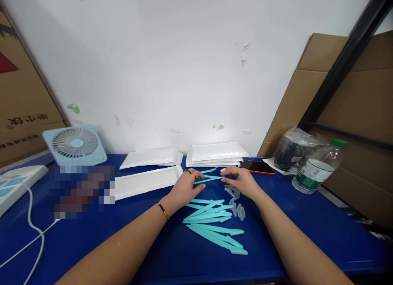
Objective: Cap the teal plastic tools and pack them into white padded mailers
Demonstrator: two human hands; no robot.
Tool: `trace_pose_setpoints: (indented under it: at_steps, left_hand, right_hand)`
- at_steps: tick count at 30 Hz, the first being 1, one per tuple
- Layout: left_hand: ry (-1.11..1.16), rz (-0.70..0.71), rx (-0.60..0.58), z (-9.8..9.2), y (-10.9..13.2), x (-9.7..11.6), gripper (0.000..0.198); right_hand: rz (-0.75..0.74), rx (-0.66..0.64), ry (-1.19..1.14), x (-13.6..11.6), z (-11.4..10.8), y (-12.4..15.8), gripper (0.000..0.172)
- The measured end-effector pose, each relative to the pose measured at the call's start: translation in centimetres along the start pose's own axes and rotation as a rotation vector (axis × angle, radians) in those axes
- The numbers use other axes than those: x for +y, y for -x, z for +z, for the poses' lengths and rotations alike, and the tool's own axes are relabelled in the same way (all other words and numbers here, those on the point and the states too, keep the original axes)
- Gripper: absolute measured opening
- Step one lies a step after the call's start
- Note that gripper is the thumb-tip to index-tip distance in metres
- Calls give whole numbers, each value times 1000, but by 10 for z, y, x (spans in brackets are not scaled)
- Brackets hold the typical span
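Observation:
My left hand (186,187) and my right hand (241,182) meet over the blue table (153,244), both pinching one thin teal plastic stick (211,178) by its two ends. A second teal stick (208,170) lies just behind it. Several more teal sticks (215,225) lie in a loose pile in front of my hands. A few small clear plastic caps (236,203) are scattered under and beside my right hand. My left hand wears rings and a gold bracelet.
White padded envelopes lie flat (144,182) and in stacks (215,154) at the back. A phone (257,167), a bagged dark item (291,151) and a water bottle (317,167) sit right. A small fan (75,145) and white cable (33,232) sit left. Cardboard boxes flank both sides.

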State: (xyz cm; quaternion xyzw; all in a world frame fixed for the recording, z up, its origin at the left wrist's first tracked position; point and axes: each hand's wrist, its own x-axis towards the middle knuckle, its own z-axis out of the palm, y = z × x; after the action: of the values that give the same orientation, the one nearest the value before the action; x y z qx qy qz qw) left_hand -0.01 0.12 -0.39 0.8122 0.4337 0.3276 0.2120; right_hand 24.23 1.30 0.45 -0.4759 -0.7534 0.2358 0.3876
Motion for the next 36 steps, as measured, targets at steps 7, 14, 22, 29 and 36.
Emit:
trace_pose_setpoints:
  at_steps: [7, 14, 22, 29, 36]
  left_hand:
    - [-147, 15, -331, -7, 12, 10, 18]
    - [-104, -88, -332, 0, 10, 7, 15]
    - [-141, -94, -150, 1, 5, 5, 14]
    - [-140, -50, -127, 2, 3, 0, 11]
    - [-128, -71, -153, 4, 2, -1, 12]
  right_hand:
    - [85, -212, 375, -1, -20, 13, 23]
    - [57, -271, 447, -7, -11, 17, 5]
    - [84, -273, 363, 3, -13, 13, 8]
    - [-28, -378, 256, -11, -16, 17, 12]
    - [68, -394, 253, -6, -8, 16, 16]
